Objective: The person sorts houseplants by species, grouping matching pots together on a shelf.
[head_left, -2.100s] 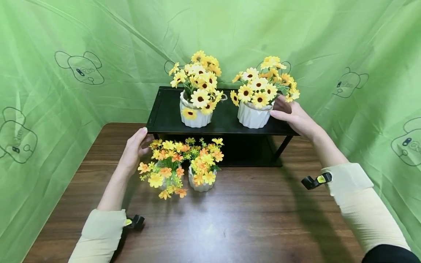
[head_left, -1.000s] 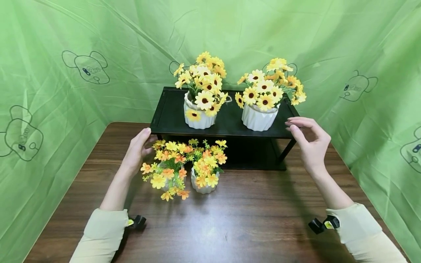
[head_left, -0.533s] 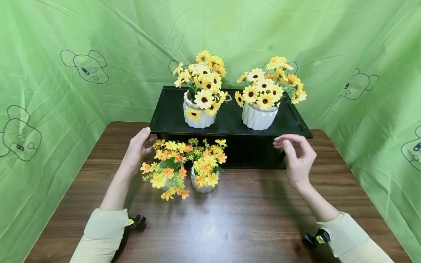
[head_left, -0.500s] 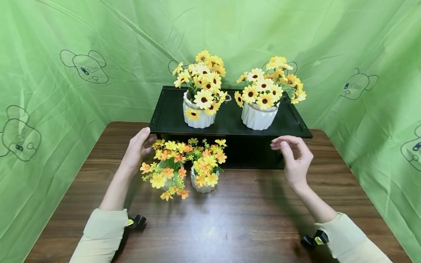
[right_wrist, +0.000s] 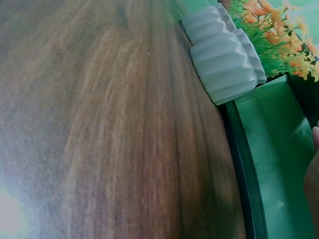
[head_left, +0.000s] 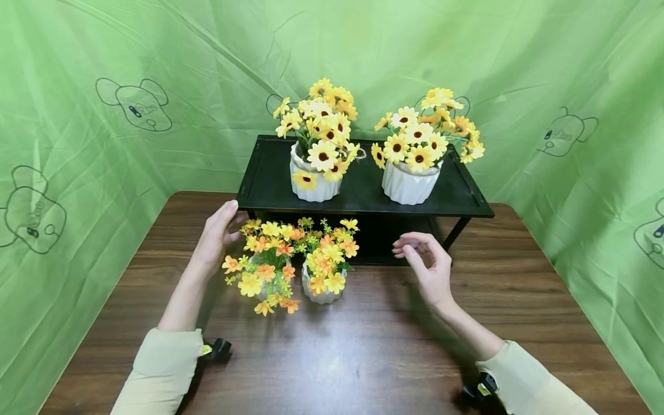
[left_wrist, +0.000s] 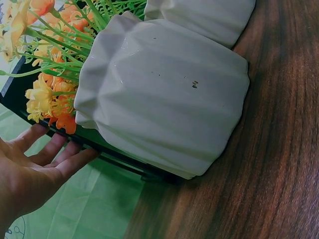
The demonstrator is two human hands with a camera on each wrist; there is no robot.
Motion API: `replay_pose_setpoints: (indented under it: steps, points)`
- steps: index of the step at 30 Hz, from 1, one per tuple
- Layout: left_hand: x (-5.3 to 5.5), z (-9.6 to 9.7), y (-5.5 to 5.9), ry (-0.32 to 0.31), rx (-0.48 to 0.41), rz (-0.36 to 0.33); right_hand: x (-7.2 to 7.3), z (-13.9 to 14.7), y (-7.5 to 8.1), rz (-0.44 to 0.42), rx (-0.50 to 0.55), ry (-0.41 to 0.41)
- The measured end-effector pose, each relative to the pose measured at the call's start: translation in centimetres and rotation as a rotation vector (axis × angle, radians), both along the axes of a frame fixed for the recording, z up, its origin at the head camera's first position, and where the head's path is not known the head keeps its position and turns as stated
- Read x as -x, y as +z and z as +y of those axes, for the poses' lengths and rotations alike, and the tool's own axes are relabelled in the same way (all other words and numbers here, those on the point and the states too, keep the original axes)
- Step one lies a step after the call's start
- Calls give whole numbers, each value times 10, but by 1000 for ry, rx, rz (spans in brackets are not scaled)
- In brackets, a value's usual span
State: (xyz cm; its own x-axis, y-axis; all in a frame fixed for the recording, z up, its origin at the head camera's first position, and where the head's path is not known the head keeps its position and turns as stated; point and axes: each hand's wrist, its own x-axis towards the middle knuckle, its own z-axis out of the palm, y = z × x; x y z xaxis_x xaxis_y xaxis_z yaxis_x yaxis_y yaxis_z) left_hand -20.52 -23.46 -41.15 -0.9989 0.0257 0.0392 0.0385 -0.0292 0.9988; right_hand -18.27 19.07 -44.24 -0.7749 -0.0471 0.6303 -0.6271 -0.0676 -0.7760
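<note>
A two-tier black shelf (head_left: pixel 363 199) stands on the table. My left hand (head_left: pixel 214 236) holds its left front corner, thumb at the top board's edge; in the left wrist view its fingers (left_wrist: pixel 70 162) lie against the dark side frame. My right hand (head_left: pixel 427 271), empty with fingers loosely bent, hovers before the lower tier (head_left: pixel 373 251), right of the pots. Two white ribbed pots of orange and yellow flowers, the left pot (left_wrist: pixel 164 94) and the right pot (head_left: pixel 321 294), stand side by side in front of the shelf's left half.
On the top board sit two more white pots with yellow daisy-like flowers, a left one (head_left: pixel 315 185) and a right one (head_left: pixel 410 184). Green printed cloth (head_left: pixel 218 104) surrounds the brown wooden table (head_left: pixel 332 363) at the back and sides.
My right hand has let go of the right daisy pot on the top board, drawn back, and moved down and left to the shelf's front. My left hand stays at the corner.
</note>
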Motion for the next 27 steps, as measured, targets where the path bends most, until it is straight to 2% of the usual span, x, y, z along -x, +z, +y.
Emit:
replay_pose_setpoints:
  steps: [4,16,27]
  points:
    - [0,0,0,0,-2,2,1,-3,-4,-15,-35,36]
    - [-1,1,1,3,0,8,4,-10,-12,-161,-210,134]
    - [-1,1,1,4,15,-1,12,-12,-20,-286,-383,306]
